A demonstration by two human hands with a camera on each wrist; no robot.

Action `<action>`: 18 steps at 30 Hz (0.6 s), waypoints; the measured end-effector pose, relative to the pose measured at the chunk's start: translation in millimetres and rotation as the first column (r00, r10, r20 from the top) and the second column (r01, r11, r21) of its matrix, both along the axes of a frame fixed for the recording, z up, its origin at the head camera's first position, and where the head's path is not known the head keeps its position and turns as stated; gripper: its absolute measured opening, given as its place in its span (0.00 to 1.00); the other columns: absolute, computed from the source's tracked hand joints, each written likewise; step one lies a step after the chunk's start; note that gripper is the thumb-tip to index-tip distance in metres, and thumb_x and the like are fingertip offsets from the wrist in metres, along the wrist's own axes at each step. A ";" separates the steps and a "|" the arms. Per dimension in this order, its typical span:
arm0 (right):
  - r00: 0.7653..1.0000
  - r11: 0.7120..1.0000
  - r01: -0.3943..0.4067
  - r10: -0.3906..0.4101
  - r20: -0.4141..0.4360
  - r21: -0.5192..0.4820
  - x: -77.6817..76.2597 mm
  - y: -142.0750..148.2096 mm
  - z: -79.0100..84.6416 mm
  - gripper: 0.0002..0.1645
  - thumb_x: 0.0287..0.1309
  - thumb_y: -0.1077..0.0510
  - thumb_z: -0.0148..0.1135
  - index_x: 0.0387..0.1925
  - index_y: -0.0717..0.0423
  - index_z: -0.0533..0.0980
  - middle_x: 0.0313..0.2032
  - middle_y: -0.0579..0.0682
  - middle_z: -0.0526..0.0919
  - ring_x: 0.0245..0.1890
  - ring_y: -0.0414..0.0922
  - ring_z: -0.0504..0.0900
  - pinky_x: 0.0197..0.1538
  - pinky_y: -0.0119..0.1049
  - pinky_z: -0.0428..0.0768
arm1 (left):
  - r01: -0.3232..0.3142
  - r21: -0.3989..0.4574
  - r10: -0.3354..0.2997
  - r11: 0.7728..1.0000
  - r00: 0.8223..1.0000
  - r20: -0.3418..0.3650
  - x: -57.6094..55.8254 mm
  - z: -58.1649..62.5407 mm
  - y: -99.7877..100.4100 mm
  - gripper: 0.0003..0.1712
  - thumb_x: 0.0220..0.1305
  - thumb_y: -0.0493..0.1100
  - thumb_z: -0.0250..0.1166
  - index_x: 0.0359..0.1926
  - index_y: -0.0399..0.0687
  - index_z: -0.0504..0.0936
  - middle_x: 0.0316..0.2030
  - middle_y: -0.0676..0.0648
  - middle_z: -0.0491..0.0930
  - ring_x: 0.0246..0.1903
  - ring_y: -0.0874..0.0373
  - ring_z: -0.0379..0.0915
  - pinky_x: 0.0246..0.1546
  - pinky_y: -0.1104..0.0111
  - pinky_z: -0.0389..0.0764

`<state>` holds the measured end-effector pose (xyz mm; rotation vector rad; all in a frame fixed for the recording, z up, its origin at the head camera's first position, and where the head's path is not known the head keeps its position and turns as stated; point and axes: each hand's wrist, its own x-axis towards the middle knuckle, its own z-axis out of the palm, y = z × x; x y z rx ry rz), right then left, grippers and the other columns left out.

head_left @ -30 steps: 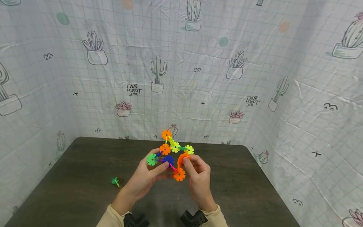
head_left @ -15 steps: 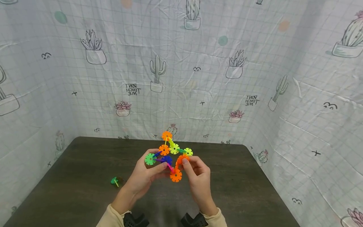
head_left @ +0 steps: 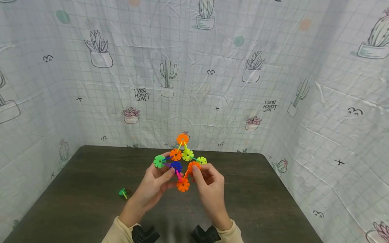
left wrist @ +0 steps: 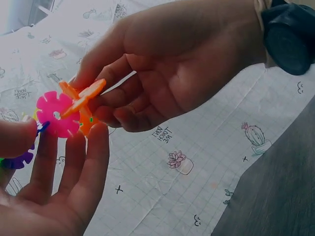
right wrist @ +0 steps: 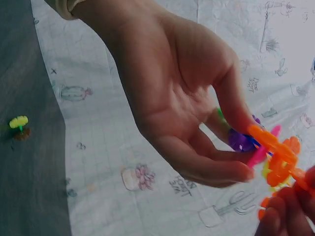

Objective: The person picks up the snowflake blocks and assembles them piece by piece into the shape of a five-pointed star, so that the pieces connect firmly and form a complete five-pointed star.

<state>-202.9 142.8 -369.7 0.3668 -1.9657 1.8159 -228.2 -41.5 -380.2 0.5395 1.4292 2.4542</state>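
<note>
In the head view, a chain of notched plastic snowflake discs [head_left: 187, 155], joined edge to edge in several colours, is held up above the table. My left hand [head_left: 153, 187] pinches it at the blue disc [head_left: 176, 166], thumb in front, with a green disc [head_left: 159, 161] beyond its fingers. My right hand [head_left: 210, 189] pinches an orange disc [head_left: 194, 167] between thumb and fingers. Between the hands hangs a lower orange disc [head_left: 183, 185]. The left wrist view shows a pink disc [left wrist: 57, 114] above the left fingertips, meeting the orange pieces.
A small joined green and yellow piece [head_left: 123, 192] lies on the dark table [head_left: 255, 202], left of the left forearm. A white curtain [head_left: 194, 84] with cactus prints stands behind and at both sides. Black devices [head_left: 146, 234] sit at the wrists.
The disc chain has tilted: its top orange disc rose slightly, and the lower orange disc shifted left. The hands moved slightly upward and keep their pinch.
</note>
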 end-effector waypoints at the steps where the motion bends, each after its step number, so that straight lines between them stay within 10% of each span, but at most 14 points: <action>1: 1.000 1.000 -0.003 0.003 0.000 0.022 -0.5 0.9 1.7 0.07 0.69 0.59 0.63 0.34 0.58 0.81 0.29 0.56 0.84 0.26 0.43 0.82 0.34 0.35 0.84 | 0.002 -0.002 -0.002 1.000 1.000 -0.011 -0.1 0.0 -0.3 0.32 0.77 0.37 0.56 0.75 0.49 0.54 0.49 0.51 0.81 0.46 0.57 0.83 0.47 0.61 0.86; 12: 0.990 0.968 -0.122 0.103 0.098 0.218 -1.3 14.4 17.6 0.15 0.71 0.52 0.62 0.29 0.55 0.78 0.17 0.51 0.73 0.16 0.40 0.68 0.20 0.32 0.68 | -0.108 -0.023 0.104 0.994 0.985 -0.141 1.4 3.0 7.8 0.25 0.77 0.37 0.55 0.70 0.50 0.60 0.47 0.50 0.77 0.46 0.58 0.82 0.55 0.66 0.83; 18: 0.982 0.957 -0.174 0.150 0.118 0.232 0.3 12.9 16.9 0.19 0.74 0.51 0.58 0.26 0.56 0.74 0.16 0.52 0.72 0.16 0.41 0.68 0.20 0.32 0.69 | -0.212 0.007 0.210 0.977 0.959 -0.193 3.5 3.6 19.7 0.25 0.78 0.36 0.52 0.71 0.43 0.59 0.42 0.49 0.71 0.39 0.62 0.75 0.43 0.75 0.82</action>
